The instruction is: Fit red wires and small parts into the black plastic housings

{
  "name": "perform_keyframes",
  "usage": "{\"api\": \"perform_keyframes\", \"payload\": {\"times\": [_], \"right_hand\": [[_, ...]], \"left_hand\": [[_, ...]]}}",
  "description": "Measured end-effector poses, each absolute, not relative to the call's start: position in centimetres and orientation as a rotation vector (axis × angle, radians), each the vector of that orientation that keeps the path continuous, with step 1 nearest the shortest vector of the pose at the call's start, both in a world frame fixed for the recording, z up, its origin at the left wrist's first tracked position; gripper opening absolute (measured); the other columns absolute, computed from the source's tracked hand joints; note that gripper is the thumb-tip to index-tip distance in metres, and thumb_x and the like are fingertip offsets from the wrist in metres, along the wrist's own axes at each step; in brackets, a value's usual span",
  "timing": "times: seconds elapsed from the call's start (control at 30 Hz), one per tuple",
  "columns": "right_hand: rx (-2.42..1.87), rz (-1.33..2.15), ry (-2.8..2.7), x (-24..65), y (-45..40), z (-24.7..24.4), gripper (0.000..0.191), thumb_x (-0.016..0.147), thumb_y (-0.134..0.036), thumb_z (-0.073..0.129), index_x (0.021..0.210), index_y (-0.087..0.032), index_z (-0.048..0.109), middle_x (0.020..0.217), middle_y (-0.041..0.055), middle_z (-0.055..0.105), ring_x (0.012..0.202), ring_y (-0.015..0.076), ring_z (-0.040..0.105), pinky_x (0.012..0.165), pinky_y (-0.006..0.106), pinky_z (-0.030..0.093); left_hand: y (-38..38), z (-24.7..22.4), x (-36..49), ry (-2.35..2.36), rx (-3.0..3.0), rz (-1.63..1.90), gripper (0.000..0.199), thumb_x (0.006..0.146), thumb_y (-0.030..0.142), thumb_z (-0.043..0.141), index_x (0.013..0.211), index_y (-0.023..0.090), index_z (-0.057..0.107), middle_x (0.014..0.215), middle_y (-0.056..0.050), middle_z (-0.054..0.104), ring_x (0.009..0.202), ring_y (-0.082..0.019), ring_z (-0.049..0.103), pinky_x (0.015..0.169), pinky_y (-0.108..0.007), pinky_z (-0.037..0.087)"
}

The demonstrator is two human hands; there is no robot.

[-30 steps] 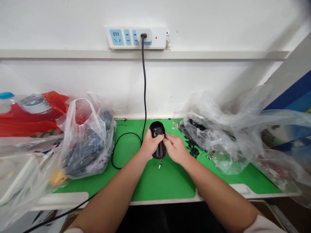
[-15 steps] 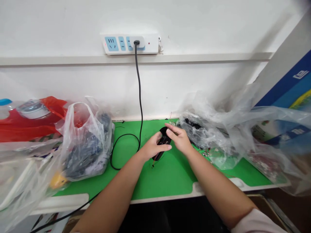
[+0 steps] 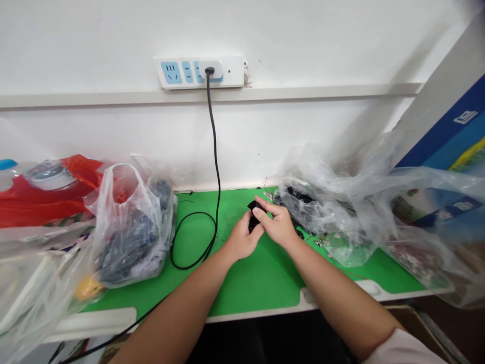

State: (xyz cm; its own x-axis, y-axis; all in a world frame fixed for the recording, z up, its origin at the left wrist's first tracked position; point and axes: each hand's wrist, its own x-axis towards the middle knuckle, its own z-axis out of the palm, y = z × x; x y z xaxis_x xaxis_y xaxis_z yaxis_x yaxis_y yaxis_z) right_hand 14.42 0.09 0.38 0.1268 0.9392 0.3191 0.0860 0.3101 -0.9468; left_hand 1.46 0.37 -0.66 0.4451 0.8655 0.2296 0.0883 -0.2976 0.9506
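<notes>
A black plastic housing sits between my two hands above the green mat, mostly hidden by my fingers. My left hand grips it from the lower side, and my right hand presses on it from the upper right. The red wire seen on it earlier is hidden here. A loop of black cable lies on the mat to the left of my left hand. Small metal bits lie just beyond my fingers.
A clear bag of dark parts stands left of the hands, and a crumpled clear bag lies to their right. A red bag lies far left. A power strip on the wall feeds a black cord down to the mat.
My hands have closed together around the black housing, which now shows less and sits further right and higher. The camera view has shifted slightly.
</notes>
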Motion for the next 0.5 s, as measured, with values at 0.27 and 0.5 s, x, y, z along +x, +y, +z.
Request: {"api": "perform_keyframes", "payload": {"times": [0.27, 0.5], "right_hand": [[-0.940, 0.961, -1.233, 14.6, 0.5, 0.4, 0.037, 0.079, -0.048, 0.060, 0.104, -0.022, 0.069, 0.105, 0.0055, 0.070, 0.099, 0.0232, 0.063, 0.091, 0.038, 0.047], [-0.780, 1.019, -0.739, 17.1, 2.5, -0.7, 0.053, 0.074, -0.064, 0.054, 0.094, -0.017, 0.066, 0.096, 0.0094, 0.071, 0.095, 0.0207, 0.064, 0.075, 0.031, 0.049]], "left_hand": [[0.8, -0.5, 0.6, 0.928, 1.930, 0.981, 0.042, 0.079, 0.037, 0.058, 0.115, 0.018, 0.050, 0.101, -0.008, 0.061, 0.089, -0.022, 0.057, 0.080, -0.036, 0.045], [-7.1, 4.0, 2.0, 0.655, 2.513, 0.753, 0.056, 0.070, 0.033, 0.065, 0.121, 0.020, 0.048, 0.107, -0.014, 0.059, 0.095, -0.031, 0.056, 0.082, -0.044, 0.042]]}}
